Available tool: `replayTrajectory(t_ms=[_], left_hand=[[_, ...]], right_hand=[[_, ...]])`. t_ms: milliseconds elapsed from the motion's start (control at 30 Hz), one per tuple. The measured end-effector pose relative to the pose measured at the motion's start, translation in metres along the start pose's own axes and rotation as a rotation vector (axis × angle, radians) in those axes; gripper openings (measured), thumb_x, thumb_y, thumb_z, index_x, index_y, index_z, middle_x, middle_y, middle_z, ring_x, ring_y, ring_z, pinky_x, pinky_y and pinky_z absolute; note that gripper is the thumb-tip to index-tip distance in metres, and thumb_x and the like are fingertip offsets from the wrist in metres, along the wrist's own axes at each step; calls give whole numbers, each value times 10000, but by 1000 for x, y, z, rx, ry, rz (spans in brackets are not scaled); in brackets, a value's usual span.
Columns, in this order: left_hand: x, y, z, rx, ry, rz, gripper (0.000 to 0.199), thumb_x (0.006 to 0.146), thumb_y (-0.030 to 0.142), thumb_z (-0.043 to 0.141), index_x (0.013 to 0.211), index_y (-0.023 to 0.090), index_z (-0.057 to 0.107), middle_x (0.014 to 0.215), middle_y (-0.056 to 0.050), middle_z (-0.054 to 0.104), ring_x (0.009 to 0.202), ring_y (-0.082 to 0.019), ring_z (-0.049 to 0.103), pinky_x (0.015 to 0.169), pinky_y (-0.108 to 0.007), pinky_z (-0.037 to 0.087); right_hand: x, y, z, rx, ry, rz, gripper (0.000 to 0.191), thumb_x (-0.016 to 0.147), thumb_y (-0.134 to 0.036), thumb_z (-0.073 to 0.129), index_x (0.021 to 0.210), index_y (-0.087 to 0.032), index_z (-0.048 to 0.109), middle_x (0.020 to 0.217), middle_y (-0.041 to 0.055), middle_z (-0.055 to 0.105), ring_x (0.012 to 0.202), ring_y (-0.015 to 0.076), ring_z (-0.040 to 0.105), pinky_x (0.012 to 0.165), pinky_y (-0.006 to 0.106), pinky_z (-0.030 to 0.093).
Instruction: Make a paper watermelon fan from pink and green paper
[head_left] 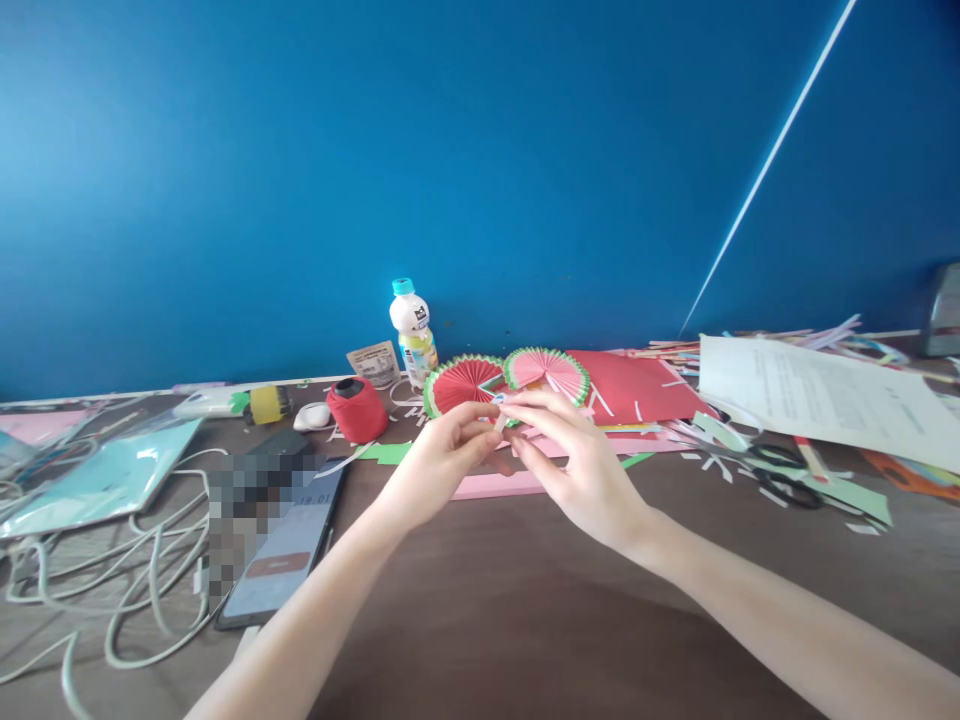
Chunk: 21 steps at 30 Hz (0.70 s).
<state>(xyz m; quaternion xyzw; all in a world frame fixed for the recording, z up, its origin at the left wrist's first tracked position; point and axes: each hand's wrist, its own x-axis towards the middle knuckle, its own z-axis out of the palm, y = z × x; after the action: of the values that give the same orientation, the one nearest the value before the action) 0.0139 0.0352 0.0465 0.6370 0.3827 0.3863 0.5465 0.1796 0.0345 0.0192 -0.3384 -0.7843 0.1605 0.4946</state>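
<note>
My left hand (459, 440) is closed in a pinch on a small pale strip (500, 424), probably paper. From the other side my right hand (564, 446) meets it, fingers bent and their tips at the same strip; its exact grip is partly hidden. Just behind the hands lie two pleated paper fans: a red one with a green and white edge (471, 384), and a pink one with a green edge (553, 372). Under and beyond my fingers are pink paper sheets (499, 486) and a red sheet (641, 385).
Left are a phone (281, 560), white cables (154, 560), a teal folder (112, 480), a red thread spool (358, 410) and a bottle (412, 335). To the right, black-handled scissors (784, 475) lie among paper scraps beside a printed sheet (817, 400). A blue wall (480, 180) rises behind.
</note>
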Motion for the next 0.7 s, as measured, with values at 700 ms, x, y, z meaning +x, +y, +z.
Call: replayTrajectory(t_ms=[700], left_hand=[[2, -11, 5, 70, 5, -44, 363, 810, 262, 561, 1156, 176, 494, 1019, -70, 677, 807, -176, 671, 851, -336, 491]], right_hand=[[3, 11, 1, 367, -73, 295, 157, 834, -191, 530, 981, -234, 493, 1200, 55, 566, 1107, 189, 548, 863, 355, 504]])
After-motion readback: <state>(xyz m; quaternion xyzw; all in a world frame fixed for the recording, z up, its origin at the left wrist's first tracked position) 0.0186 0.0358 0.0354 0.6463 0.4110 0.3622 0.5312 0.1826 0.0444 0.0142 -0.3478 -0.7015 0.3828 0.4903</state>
